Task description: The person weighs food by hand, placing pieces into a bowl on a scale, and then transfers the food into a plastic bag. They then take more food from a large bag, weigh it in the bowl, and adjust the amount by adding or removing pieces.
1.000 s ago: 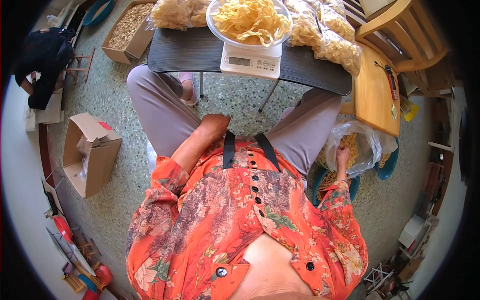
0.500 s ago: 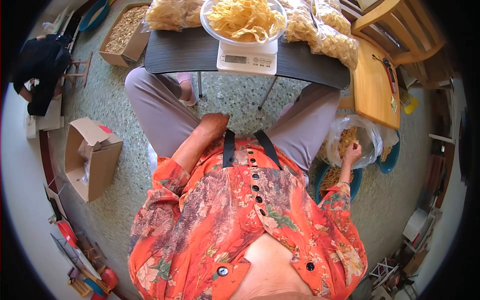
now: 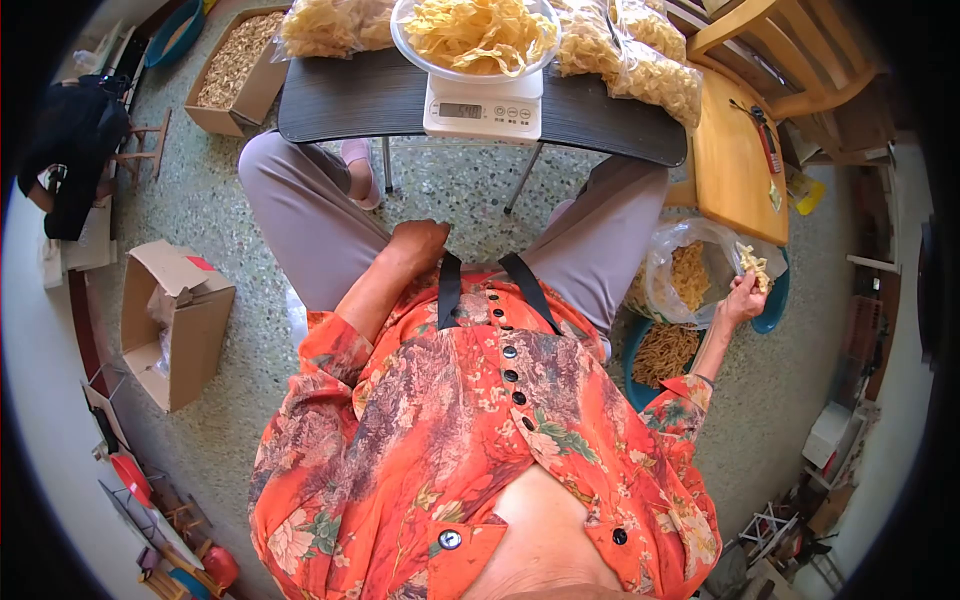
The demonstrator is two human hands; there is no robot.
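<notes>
A clump of pale yellow dried strips [image 3: 752,266] is pinched in the fingers of my right hand [image 3: 738,299], raised beside an open clear plastic bag [image 3: 660,245]. More dried pieces [image 3: 689,278] lie inside that bag. Below it stands a teal basin [image 3: 632,380] with brown, stick-like dried pieces [image 3: 665,355]. My left hand [image 3: 418,244] rests on my lap, its fingers curled in with nothing seen in them. In front of me, a white digital scale [image 3: 483,118] carries a clear bowl [image 3: 402,38] of yellow dried strips [image 3: 480,32].
The scale stands on a small black table [image 3: 350,100], with filled plastic bags [image 3: 330,28] [image 3: 650,80] at both sides. On the wooden chair [image 3: 725,150] at right lie red-handled scissors [image 3: 768,145]. Cardboard boxes [image 3: 185,330] [image 3: 225,110] sit at left, near another person [image 3: 75,140].
My right hand has come up out of the plastic bag and moved right, with a clump of dried strips in its fingers. My left hand stays on my lap.
</notes>
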